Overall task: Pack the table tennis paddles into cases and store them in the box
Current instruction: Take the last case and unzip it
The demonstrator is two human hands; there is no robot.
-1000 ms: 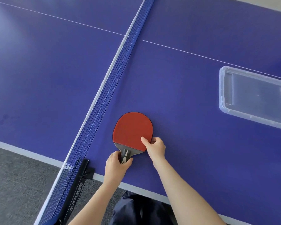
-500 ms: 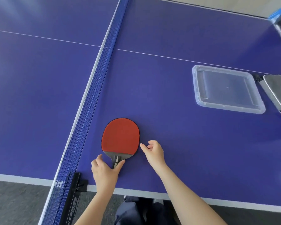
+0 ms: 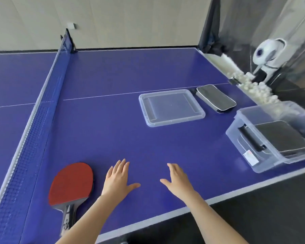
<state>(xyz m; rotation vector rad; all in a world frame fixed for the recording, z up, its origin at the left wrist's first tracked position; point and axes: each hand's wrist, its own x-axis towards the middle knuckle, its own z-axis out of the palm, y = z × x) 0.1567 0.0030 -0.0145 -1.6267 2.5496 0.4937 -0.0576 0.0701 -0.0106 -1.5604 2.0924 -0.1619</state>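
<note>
Red paddle [image 3: 71, 183] lies flat, handle pointing at the person, head toward the table's far side; left hand [image 3: 117, 180] and right hand [image 3: 179, 182] both empty, fingers spread.

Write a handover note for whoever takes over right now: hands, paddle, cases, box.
Left hand: open, empty, beside the red paddle.
Right hand: open, empty.
Red paddle: uncased, flat on the table by the net.
Spare case: on the table beside the lid; contents not visible.
Done: one boxed case lies in the clear box.
Left: case the red paddle and box it; probably fit the lid afterwards.
</note>
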